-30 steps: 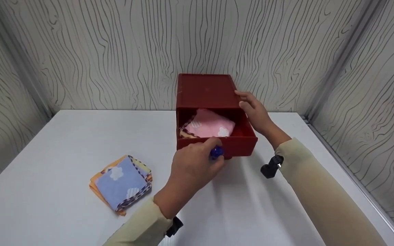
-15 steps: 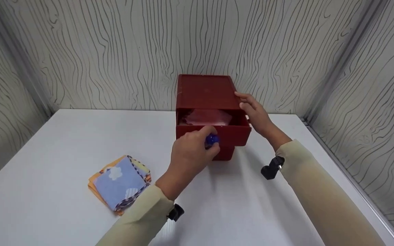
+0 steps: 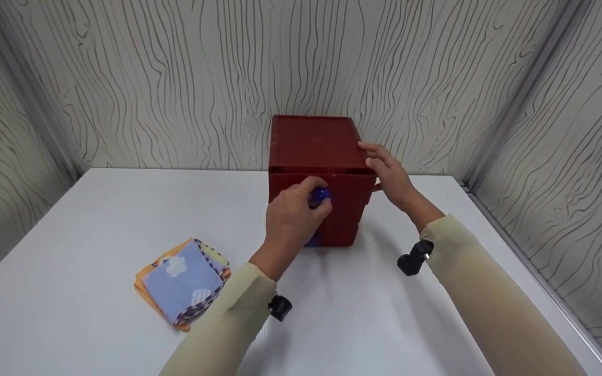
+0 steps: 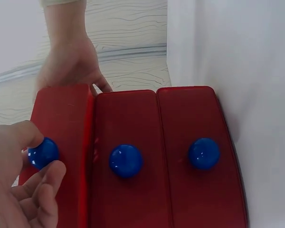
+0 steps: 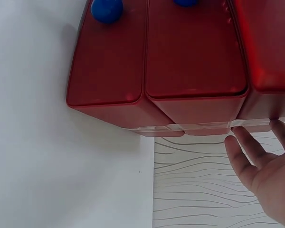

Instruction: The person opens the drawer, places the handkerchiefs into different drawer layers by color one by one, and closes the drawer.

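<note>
A dark red drawer box (image 3: 315,143) with three stacked drawers stands near the back of the table. My left hand (image 3: 294,211) pinches the blue round knob (image 4: 43,153) of the top drawer (image 3: 350,193) between thumb and fingers. That drawer sticks out slightly from the box in the left wrist view, and its inside is almost wholly hidden. Below it, the middle drawer (image 4: 126,204) and bottom drawer (image 4: 206,199) sit flush, each with a blue knob. Against the box's right side rests my right hand (image 3: 395,180), its fingers extended and touching the wall.
Folded cloths (image 3: 183,282), blue with white cloud shapes over orange and yellow, lie on the white table (image 3: 97,250) to the left. Wood-grain panels (image 3: 201,83) enclose the table at the back and sides.
The top drawer has slid back into the box with my left hand on its knob, covering the pink cloth inside. My right hand has stayed against the box's side.
</note>
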`<state>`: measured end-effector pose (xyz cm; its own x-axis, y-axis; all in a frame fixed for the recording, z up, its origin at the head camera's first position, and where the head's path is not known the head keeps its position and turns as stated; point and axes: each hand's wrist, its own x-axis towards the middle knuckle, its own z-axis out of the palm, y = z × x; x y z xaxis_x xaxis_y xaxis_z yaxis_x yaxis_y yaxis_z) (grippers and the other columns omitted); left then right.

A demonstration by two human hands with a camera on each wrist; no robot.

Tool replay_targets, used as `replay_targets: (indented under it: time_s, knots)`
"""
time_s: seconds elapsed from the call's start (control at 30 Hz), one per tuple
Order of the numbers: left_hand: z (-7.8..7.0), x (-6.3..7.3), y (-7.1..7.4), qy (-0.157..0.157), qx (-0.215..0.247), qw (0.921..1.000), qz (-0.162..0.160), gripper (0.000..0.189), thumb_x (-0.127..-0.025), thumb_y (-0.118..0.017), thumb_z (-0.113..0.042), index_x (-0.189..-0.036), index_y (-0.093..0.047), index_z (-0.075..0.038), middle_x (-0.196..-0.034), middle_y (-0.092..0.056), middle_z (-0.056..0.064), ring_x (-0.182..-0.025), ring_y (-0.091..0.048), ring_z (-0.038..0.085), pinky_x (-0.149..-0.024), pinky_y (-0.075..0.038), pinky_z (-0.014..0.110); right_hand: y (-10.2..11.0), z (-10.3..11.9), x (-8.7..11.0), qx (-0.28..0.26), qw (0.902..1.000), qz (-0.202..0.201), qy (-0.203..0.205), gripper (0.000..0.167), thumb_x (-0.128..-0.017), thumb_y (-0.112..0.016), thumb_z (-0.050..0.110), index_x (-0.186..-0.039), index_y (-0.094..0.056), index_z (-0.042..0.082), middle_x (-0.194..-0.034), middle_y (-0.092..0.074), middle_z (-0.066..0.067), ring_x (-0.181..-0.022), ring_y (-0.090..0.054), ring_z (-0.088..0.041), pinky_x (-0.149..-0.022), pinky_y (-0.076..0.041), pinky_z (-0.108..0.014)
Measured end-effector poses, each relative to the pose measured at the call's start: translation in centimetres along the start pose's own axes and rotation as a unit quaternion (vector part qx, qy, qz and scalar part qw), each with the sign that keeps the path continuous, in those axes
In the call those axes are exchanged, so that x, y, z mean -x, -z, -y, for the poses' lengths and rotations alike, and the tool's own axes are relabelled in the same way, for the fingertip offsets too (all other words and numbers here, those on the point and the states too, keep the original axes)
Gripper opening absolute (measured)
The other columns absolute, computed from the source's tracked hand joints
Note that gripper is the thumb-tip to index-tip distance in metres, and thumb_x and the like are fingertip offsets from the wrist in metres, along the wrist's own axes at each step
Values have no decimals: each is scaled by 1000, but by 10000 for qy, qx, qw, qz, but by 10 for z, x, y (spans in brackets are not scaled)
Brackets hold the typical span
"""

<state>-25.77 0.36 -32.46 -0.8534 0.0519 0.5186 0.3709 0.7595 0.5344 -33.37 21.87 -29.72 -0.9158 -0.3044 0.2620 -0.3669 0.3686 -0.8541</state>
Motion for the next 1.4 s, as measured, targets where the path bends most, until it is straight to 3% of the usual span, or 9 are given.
replay_targets:
  time_s: [0.3, 0.57, 0.77, 0.87, 1.0, 1.17, 1.4]
  knots:
    - [4, -10, -12, 198, 212, 9994, -189, 28, -89, -65, -35, -116, -64, -27, -103, -72, -2, -89, -68, 13, -80, -56, 33, 2, -15, -8, -69, 9999, -49, -69, 47, -100, -30, 27, -147, -36, 26, -145, -43, -9, -106, -59, -27, -72, -52, -43]
    - [12, -9, -16, 158, 441, 9984, -315, 28, -89, -65, -36, -116, -64, -28, -102, -71, -3, -84, -64, 12, -78, -56, 33, -4, 0, -4, -229, 9994, 104, -235, 47, -100, -30, 23, -147, -35, 20, -146, -41, -13, -106, -56, -26, -71, -52, -40]
    - [15, -8, -20, 151, 622, 9975, -315, 30, -90, -64, -37, -118, -63, -31, -103, -70, -5, -84, -63, 10, -78, -55, 31, -1, -1, 0, -71, 9996, 158, -207, 49, -101, -34, 30, -149, -31, 20, -148, -38, -14, -116, -54, -35, -83, -48, -56]
    - [17, -6, -20, 23, 692, 9965, -471, 31, -89, -65, -36, -118, -60, -27, -92, -69, -5, -75, -61, 9, -68, -54, 27, 2, -13, -4, -64, 9998, 127, -146, 51, -99, -40, 34, -148, -33, 25, -147, -40, -12, -120, -52, -35, -82, -48, -55]
    - [24, -2, -20, -46, 797, 9946, -662, 31, -85, -68, -37, -107, -54, -20, -75, -64, -5, -62, -55, 8, -55, -48, 23, 1, -17, -6, -65, 9999, 77, -77, 54, -96, -47, 32, -148, -34, 27, -147, -40, -12, -121, -50, -32, -74, -50, -43]
    - [35, 6, -24, 58, 549, 9976, -424, 24, -83, -67, -40, -93, -58, -21, -69, -64, -6, -58, -53, 7, -52, -45, 21, -2, -5, 0, -42, 10000, 7, -28, 55, -96, -46, 26, -149, -32, 18, -145, -41, -16, -114, -52, -30, -68, -51, -35]
    - [42, 13, -31, 120, 196, 9997, -43, 23, -81, -68, -42, -95, -67, -24, -71, -66, -7, -62, -55, 8, -57, -49, 23, -8, 14, 10, 46, 10000, -8, 84, 55, -97, -44, 26, -149, -32, 13, -147, -39, -16, -116, -53, -31, -72, -51, -36]
